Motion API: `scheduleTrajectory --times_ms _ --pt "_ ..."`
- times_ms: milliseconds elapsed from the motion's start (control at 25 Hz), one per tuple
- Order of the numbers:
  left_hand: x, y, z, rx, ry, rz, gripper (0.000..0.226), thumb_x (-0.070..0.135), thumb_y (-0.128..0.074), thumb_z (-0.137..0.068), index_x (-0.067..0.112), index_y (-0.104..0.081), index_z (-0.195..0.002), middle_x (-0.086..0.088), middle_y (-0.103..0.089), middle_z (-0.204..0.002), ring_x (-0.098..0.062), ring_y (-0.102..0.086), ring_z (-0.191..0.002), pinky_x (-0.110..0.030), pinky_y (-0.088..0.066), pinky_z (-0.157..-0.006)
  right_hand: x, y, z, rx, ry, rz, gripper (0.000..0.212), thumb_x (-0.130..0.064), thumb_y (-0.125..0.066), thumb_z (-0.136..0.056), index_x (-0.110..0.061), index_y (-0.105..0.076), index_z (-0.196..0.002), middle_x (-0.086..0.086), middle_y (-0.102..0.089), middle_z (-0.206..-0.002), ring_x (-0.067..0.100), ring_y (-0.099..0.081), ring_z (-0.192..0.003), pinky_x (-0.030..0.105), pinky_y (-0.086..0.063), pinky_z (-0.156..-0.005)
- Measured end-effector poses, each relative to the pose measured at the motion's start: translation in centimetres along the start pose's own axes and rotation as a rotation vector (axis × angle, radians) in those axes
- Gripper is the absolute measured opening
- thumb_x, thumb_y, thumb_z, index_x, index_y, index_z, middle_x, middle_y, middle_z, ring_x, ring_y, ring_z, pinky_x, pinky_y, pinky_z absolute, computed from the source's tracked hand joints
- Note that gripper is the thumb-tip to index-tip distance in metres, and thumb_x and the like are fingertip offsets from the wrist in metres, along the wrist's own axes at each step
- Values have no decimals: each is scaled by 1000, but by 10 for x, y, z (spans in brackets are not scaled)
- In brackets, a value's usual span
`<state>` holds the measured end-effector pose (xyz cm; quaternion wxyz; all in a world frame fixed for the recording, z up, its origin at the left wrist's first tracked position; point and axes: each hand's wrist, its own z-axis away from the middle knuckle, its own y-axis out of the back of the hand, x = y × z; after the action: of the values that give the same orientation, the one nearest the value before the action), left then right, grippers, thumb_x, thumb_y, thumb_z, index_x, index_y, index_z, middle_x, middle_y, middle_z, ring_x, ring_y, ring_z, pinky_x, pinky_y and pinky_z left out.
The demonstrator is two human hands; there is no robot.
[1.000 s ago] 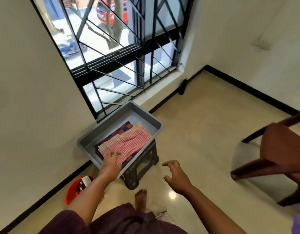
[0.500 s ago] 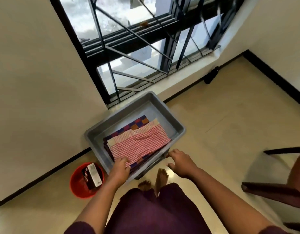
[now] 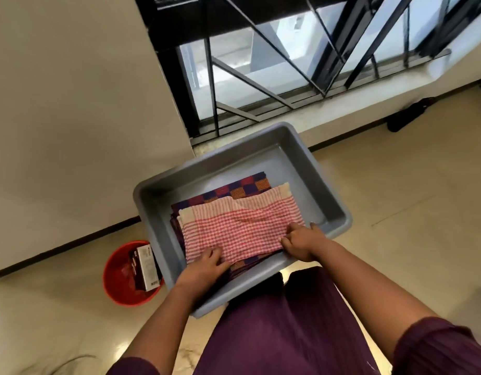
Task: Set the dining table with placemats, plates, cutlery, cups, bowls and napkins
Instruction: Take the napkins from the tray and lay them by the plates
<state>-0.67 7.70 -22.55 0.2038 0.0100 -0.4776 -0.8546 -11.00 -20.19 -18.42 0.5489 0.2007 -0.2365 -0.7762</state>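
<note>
A grey plastic tub (image 3: 285, 155) stands right in front of me below the window. Inside lies a folded red-and-white checked cloth (image 3: 242, 226) on top of a purple-and-orange chequered placemat (image 3: 244, 186). My left hand (image 3: 205, 265) rests on the near left corner of the red cloth with its fingers curled onto the fabric. My right hand (image 3: 301, 240) grips the near right edge of the same cloth, fingers tucked under it. Whatever the tub stands on is hidden beneath it.
A red bucket (image 3: 117, 277) holding a small box stands on the floor to the left of the tub. A barred window (image 3: 288, 55) and a cream wall are behind. A dark object (image 3: 408, 113) lies on the floor at the far right.
I have stepped closer and leaned over the tub. Both hands moved from the tub's near rim onto the red checked cloth and closed on its near edge.
</note>
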Motion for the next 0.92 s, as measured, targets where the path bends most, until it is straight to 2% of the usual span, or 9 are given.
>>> scheduleTrajectory --times_ms 160,200,280,400,480,560,680,840,920 --pt "-8 9 -6 36 -164 -247 58 12 -87 -51 14 -51 -96 -14 -64 -98 -26 -62 -69 -30 -49 -39 -3 3 -11 37 29 117 43 -34 -29 -98 -21 -61 -124 6 -50 -129 25 -48 -123 51 -22 -113" --pt "-8 16 -5 25 -177 -277 52 13 -86 -55 15 -53 -95 -14 -65 -100 -25 -61 -68 -30 -49 -39 -2 4 -9 81 21 88 41 -34 -36 -95 -19 -62 -121 5 -52 -126 26 -51 -119 47 -28 -110" --pt "-4 35 0 -14 -185 -309 43 8 -71 -76 14 -50 -113 -23 -54 -128 -33 -61 -83 -38 -56 -55 0 11 3 234 17 2 36 -29 -49 -85 -16 -64 -115 3 -53 -120 31 -58 -106 39 -42 -98" --pt "16 76 16 -70 -100 -257 74 -8 -40 -94 26 -12 -152 -24 -1 -158 -42 -45 -118 -47 -50 -83 0 35 39 472 32 -54 30 -16 -61 -79 -14 -65 -109 2 -54 -118 31 -62 -89 37 -48 -83" --pt "37 114 30 -30 19 -104 98 -13 -44 -90 38 13 -152 -20 -2 -159 -39 -46 -119 -46 -52 -85 -1 56 64 631 25 -113 20 -8 -71 -74 -12 -67 -93 4 -57 -103 32 -63 -75 40 -52 -68" --pt "52 151 47 40 114 79 117 -14 -56 -81 40 25 -148 -14 -17 -155 -34 -56 -108 -41 -54 -74 -2 77 95 740 10 -171 18 -3 -81 -66 -10 -69 -78 4 -59 -89 28 -61 -61 37 -52 -55" --pt "60 204 77 -25 115 250 112 -1 -62 -85 44 19 -148 -12 -16 -157 -29 -60 -101 -35 -55 -72 -5 106 144 885 -9 -279 18 -10 -86 -65 -13 -75 -79 1 -65 -88 21 -63 -67 32 -53 -60" --pt "71 245 104 -143 -84 -36 96 4 -54 -93 58 6 -145 -21 4 -160 -28 -62 -90 -35 -53 -67 -3 127 192 1012 -47 -240 20 -20 -83 -72 -18 -76 -90 -2 -66 -94 20 -59 -85 32 -47 -70" --pt "81 257 113 -167 -79 -30 88 3 -51 -94 52 -4 -149 -20 1 -160 -32 -61 -99 -40 -54 -77 0 129 208 1038 -77 -217 24 -20 -82 -73 -21 -75 -96 -2 -64 -93 21 -56 -86 33 -48 -70"
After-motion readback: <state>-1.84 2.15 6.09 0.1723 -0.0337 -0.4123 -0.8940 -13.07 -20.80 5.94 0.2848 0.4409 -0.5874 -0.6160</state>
